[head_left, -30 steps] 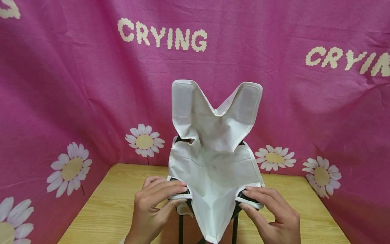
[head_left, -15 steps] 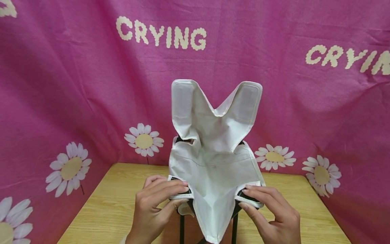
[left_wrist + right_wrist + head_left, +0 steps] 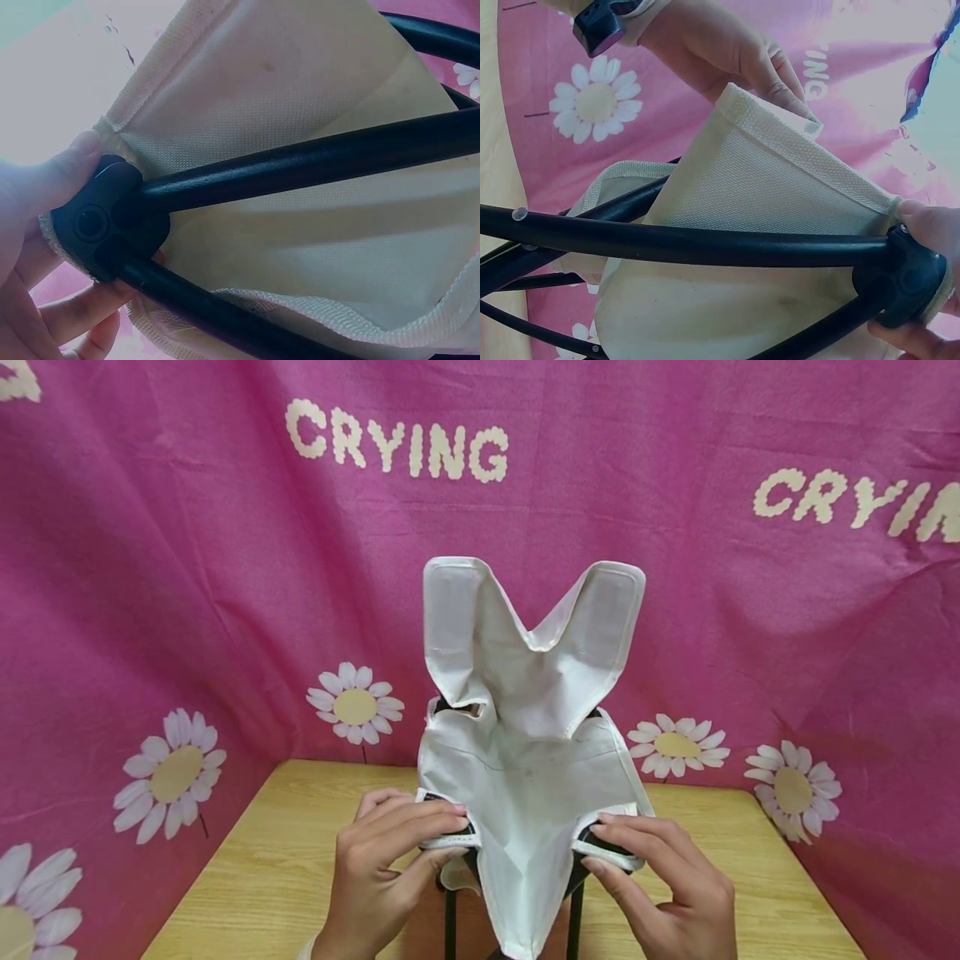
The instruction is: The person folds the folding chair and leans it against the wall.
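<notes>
Left hand (image 3: 375,868): thumb and fingers pinch the near left corner of the white cloth (image 3: 525,777), thumb below, forefinger laid across the top. Right hand (image 3: 675,877): same grip, mirrored, on the near right corner. Both sets of fingers grasping; contact at the corners only.

Under the left fingers a black left hub (image 3: 97,217) sits at the corner, cloth edging passing round its outer side. A matching right hub (image 3: 900,277) lies between thumb and fingers of the other hand.

From each hub two black tubes (image 3: 300,161) fan out. In both wrist views one tube crosses in front of the cloth and covers part of it. In the head view the cloth itself hides most of the frame below; two dark legs (image 3: 573,918) show under its near point.

Cloth position: between the hands and beyond them, sagging in the middle, its near edge dipping to a point. Two flaps (image 3: 450,610) rise at the far side, well apart from the fingers, a V-shaped notch between.

Right wrist view also shows a black device (image 3: 600,26) at the left wrist.

Beneath: wooden bench (image 3: 240,852). Behind and to both sides: pink curtain (image 3: 637,485) with white daisies (image 3: 355,706) and pale lettering (image 3: 397,441), "CRYING" legible.
</notes>
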The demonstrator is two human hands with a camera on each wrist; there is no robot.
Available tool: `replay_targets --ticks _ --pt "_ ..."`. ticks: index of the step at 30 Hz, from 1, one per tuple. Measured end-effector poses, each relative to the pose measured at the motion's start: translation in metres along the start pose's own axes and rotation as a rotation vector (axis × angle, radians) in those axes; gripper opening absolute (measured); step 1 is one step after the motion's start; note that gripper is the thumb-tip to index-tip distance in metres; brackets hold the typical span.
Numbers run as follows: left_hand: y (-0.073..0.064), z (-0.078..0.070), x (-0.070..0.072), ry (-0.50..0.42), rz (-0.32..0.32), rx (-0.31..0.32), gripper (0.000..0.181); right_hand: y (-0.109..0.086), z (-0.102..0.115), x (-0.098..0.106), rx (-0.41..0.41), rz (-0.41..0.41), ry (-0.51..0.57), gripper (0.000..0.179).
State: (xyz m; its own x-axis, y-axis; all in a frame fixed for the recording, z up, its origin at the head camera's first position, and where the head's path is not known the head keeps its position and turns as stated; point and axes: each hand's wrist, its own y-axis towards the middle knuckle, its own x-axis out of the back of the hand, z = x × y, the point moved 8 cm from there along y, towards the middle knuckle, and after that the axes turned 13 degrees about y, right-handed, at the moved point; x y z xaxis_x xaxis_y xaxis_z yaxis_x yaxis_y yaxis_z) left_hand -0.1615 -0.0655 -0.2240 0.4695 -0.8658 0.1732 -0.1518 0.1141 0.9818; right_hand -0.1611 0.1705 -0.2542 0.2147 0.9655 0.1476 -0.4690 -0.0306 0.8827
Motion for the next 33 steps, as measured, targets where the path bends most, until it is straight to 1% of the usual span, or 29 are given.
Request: replay_targets --ticks 4,10,16,21,27,33 --pt "-0.0013 0.0019 -0.0007 -0.002 0.003 0.009 0.019 0.0023 0.0020 -0.0010 0.029 -0.001 0.013 0.039" --pt "-0.0030 0.0040 -0.0018 -0.002 0.014 0.028 0.021 0.0021 0.0030 -0.0033 0.011 0.006 0.013 0.039" --pt "0.0012 0.0006 -0.0008 -0.003 0.012 0.025 0.021 0.0047 0.0057 -0.0050 0.058 0.010 0.036 0.038" --pt "0.0029 -0.0011 -0.0009 -0.006 0.005 0.011 0.021 0.0054 0.0062 -0.0059 0.052 0.009 0.033 0.039" --pt "0.0013 0.0006 -0.0022 0.000 0.014 0.018 0.022 0.0059 0.0064 -0.0066 0.041 0.006 0.022 0.039" --pt "0.0004 0.0008 -0.0028 0.003 0.015 0.019 0.022 0.0043 0.0050 -0.0071 -0.002 0.009 -0.015 0.041"
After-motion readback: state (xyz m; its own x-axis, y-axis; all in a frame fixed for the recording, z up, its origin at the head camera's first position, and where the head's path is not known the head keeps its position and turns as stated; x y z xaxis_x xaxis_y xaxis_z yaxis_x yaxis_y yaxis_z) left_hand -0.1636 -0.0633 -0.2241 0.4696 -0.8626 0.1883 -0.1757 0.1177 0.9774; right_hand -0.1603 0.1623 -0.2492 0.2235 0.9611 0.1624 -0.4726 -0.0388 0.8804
